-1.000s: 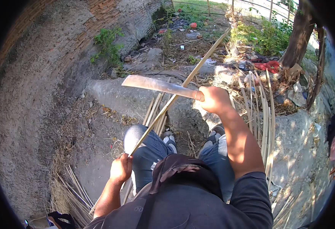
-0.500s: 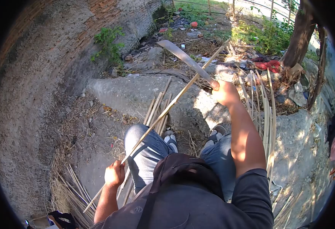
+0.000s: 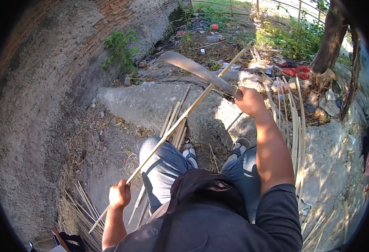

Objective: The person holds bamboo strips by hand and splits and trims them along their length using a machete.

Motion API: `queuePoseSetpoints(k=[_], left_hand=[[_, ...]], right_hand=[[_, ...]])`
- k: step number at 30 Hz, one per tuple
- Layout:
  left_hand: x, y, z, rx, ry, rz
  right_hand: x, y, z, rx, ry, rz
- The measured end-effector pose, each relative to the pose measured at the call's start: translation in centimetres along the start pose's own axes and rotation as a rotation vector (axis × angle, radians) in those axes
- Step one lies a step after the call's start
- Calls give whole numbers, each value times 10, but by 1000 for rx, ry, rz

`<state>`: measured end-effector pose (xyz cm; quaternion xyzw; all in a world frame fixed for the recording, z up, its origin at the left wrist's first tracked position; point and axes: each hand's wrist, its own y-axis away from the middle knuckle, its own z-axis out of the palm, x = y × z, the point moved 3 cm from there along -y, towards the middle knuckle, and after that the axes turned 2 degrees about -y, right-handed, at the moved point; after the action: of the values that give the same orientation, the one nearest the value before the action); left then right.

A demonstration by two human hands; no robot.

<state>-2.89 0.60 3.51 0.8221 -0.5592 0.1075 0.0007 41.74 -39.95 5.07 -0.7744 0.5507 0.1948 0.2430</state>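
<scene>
My right hand (image 3: 251, 101) is closed round the handle of a machete (image 3: 198, 69), whose broad blade points up and to the left. Partway along, the blade crosses a long pale bamboo strip (image 3: 183, 116) and appears to touch it. My left hand (image 3: 119, 193) grips that strip near its lower end, beside my left knee. From there the strip slants up over the knee to a far end beyond the blade. Several cut bamboo strips (image 3: 175, 125) lean in front of my left foot.
More long strips (image 3: 294, 126) lie to the right, and a bundle of thin strips (image 3: 83, 212) is at the lower left. A rough wall (image 3: 37, 105) rises on the left. A low concrete ledge (image 3: 146, 101), scattered litter and a tree trunk (image 3: 330, 40) are ahead.
The machete blade has swung lower and to the left, and its tip is slightly blurred. My left hand has shifted a little left and down with the strip.
</scene>
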Motion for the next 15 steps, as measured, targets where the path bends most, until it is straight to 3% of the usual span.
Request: queuePoseSetpoints(k=[2, 6, 9, 15], left_hand=[[-2, 3, -8, 9, 10, 16], [6, -1, -5, -23, 9, -12], [18, -9, 4, -48, 42, -23], [36, -26, 13, -34, 80, -21]], right_hand=[[35, -11, 11, 63, -74, 84], [30, -7, 13, 130, -31, 101], [-11, 8, 3, -39, 0, 87], [-78, 35, 15, -164, 232, -393]])
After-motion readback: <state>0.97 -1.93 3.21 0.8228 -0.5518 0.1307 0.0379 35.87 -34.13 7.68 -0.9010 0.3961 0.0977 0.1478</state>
